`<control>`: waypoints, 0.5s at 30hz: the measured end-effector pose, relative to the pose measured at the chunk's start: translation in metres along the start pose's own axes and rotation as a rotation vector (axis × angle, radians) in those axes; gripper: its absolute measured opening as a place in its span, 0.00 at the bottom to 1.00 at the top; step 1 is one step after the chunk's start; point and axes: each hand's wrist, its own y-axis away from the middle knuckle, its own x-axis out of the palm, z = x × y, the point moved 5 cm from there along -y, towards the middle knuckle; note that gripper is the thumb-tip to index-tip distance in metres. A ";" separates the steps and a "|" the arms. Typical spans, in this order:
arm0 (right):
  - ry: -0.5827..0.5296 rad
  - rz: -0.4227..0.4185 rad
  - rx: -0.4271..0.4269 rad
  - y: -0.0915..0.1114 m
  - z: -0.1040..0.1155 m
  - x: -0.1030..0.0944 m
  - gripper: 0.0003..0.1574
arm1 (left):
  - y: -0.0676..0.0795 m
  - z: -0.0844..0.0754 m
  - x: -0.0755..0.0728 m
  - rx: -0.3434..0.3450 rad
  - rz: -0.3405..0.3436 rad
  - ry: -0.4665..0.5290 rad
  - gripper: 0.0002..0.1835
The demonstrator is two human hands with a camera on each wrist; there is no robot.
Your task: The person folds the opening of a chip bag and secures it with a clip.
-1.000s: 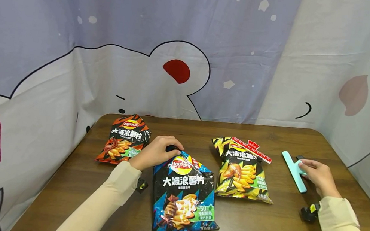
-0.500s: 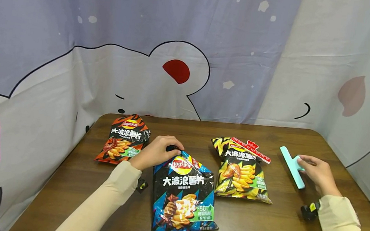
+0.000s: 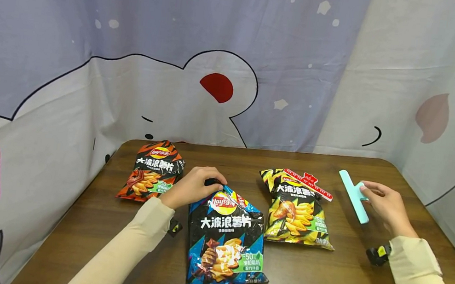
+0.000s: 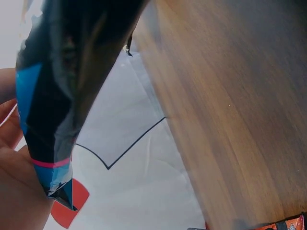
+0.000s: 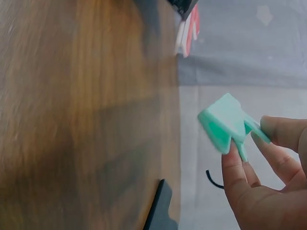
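Observation:
In the head view my left hand grips the top left corner of a blue and black chip bag, whose top edge is folded over. The bag's side hides part of that hand in the left wrist view. My right hand pinches the short handle of a mint-green bag clip, held above the table. The right wrist view shows thumb and fingers on the clip's two handle tabs. Whether the clip's jaws stand apart is hard to tell.
A yellow chip bag with a red bag clip across its top lies between the hands. An orange chip bag lies back left. A dark clip rests on the wooden table. A printed curtain hangs behind.
My right hand has raised the mint-green clip off the table and moved it slightly left and away from me. The left hand and the blue chip bag stay in place.

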 end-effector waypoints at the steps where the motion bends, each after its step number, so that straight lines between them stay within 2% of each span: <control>1: -0.003 0.000 -0.009 0.001 0.003 0.000 0.41 | 0.000 0.000 0.000 0.001 0.000 0.001 0.07; 7: -0.053 0.022 -0.050 0.004 0.018 0.004 0.43 | -0.001 0.000 0.001 0.008 -0.005 -0.001 0.07; 15: -0.009 0.084 -0.009 0.007 0.038 0.011 0.48 | -0.002 0.000 0.001 0.009 -0.006 0.002 0.07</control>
